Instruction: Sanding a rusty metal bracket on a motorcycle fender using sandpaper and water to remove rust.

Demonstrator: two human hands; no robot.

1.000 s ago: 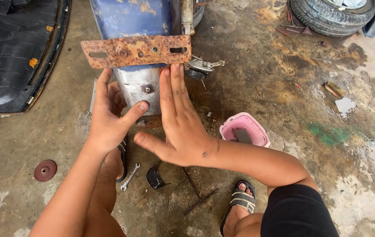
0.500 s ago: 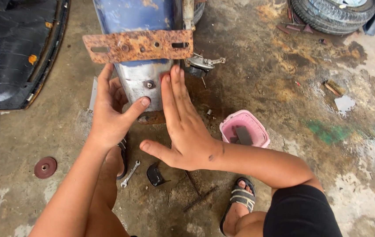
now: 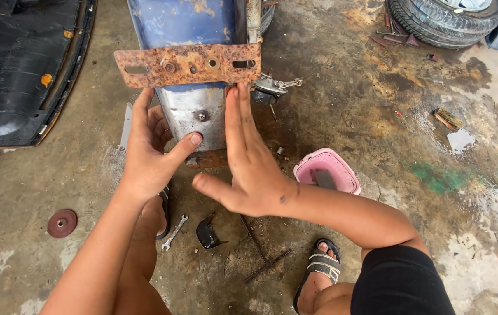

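Both hands press flat against a bare metal fender (image 3: 193, 119) that hangs below a rusty bracket plate (image 3: 187, 65) on a blue vehicle body (image 3: 182, 22). The left hand (image 3: 152, 157) cups its left edge, fingers spread open, thumb on the face. The right hand (image 3: 249, 163) lies along the right edge, fingers straight, gripping nothing. A small wrench (image 3: 175, 232) lies on the concrete floor (image 3: 377, 116), near a pink tray (image 3: 326, 171).

On the stained concrete floor (image 3: 377, 134) lie a wrench (image 3: 175, 231), red disc (image 3: 62, 223), pink tray (image 3: 326, 171) and tyre (image 3: 444, 14).
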